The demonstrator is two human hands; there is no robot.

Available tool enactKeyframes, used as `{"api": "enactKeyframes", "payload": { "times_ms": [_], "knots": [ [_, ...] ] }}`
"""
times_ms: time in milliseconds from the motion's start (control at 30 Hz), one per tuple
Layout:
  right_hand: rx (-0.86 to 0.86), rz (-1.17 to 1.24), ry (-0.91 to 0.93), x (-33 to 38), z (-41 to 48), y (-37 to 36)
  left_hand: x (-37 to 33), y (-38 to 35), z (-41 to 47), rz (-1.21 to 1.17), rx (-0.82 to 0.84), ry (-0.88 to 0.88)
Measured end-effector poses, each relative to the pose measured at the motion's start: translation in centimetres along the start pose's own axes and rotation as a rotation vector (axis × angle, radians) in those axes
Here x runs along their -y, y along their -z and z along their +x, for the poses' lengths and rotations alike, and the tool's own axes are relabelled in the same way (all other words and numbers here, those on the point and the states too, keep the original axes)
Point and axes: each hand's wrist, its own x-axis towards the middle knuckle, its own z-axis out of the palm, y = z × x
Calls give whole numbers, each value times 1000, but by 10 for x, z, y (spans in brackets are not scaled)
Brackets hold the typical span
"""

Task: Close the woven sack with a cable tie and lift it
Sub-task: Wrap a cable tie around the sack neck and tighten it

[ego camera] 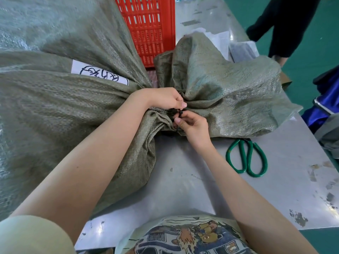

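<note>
A big grey-green woven sack [55,110] lies on its side on a metal table [183,180], its body to the left and its loose mouth flaring out to the right. A white handwritten label [99,73] is stuck on it. My left hand [163,99] clenches the gathered neck from above. A thin black cable tie [180,114] runs around that neck. My right hand [192,125] pinches the tie just below its small head, thumb and fingers closed on it. Most of the tie's loop is hidden in the folds.
Green-handled scissors [247,156] lie on the table right of my right forearm. A red plastic crate [148,28] stands behind the sack. A person's dark-clothed legs [282,26] stand on the green floor at the top right. Blue fabric [322,99] sits past the table's right edge.
</note>
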Motion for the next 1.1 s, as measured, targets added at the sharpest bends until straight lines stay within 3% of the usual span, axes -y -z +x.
{"api": "enactKeyframes", "payload": {
  "times_ms": [400,700,1100],
  "knots": [
    [-16,-48,-5,-3,1,-2,-1,-1,0,41,-17,5],
    [-12,-58,-107,-1,1,-2,1,2,0,24,-41,-18],
    [3,-119,-176,7,2,-3,6,3,2,-152,8,-94]
  ]
}}
